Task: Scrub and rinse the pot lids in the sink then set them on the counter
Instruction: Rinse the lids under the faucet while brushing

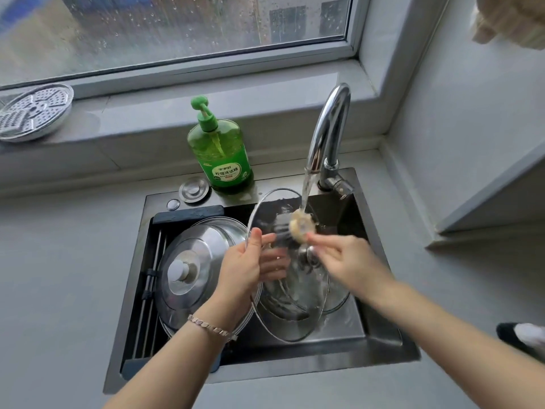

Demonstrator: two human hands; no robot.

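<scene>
A clear glass pot lid (290, 302) with a metal rim stands tilted in the sink (380, 338) under the running tap. My left hand (244, 268) grips its left rim, thumb in front and fingers seen through the glass behind. My right hand (343, 261) pinches a yellowish scrub pad (300, 225) against the lid's upper face, where the water stream lands. A steel pot lid (191, 270) with a round knob lies in the sink's left half. Another glass lid's edge (339, 302) shows behind the tilted one.
The chrome faucet (327, 137) arches over the sink's back right. A green dish soap bottle (219, 152) stands behind the sink beside a round metal drain cover (194, 189). A perforated steamer plate (34, 112) leans on the window sill. Grey counter (59, 276) surrounds the sink.
</scene>
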